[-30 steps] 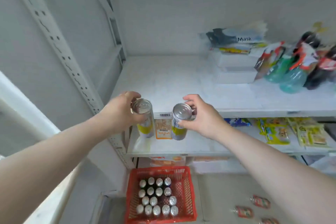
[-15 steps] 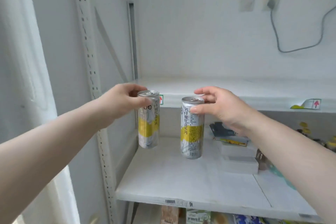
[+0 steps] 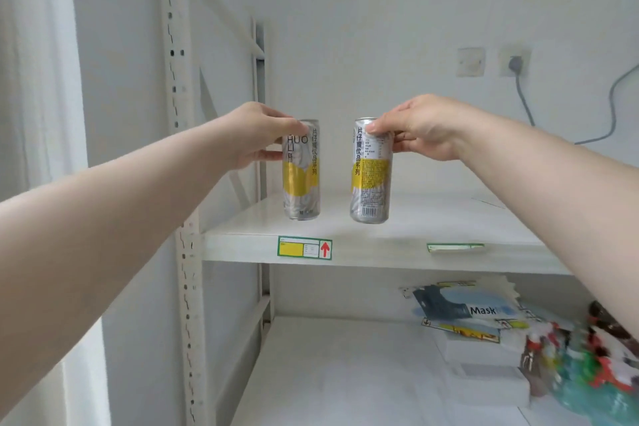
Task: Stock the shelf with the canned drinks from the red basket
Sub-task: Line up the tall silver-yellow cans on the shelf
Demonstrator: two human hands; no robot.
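Not in view: the red basket. Blurred beyond reading at the lower right of the frame: a heap of colourful packets (image 3: 587,367), partly covered by the right forearm and cut by the frame edge. Only partly legible in the lower right, on the lower shelf (image 3: 345,373): a stack of flat packs (image 3: 466,311) with the word "Mask". Too small to read: the price label (image 3: 304,248) on the front edge of the upper shelf (image 3: 449,218), and a second label (image 3: 455,247) more to the right.

Reaching from the lower left toward the centre, the left hand (image 3: 257,135), arm almost straight, thumb and fingers closed around the top part of the left can (image 3: 301,169). Coming from the right edge, the right hand (image 3: 420,130), wrist a little bent, fingertips (image 3: 372,128) pinching the rim and upper side of the right can (image 3: 370,171).

Both cans upright, silver and yellow, side by side but apart, in the middle of the frame above the front part of the upper shelf. Hard to tell whether the bottoms touch the board or hang just over it; the right can tilted a little.

On the wall at the upper right, a socket (image 3: 515,62) with a grey cable (image 3: 587,114).
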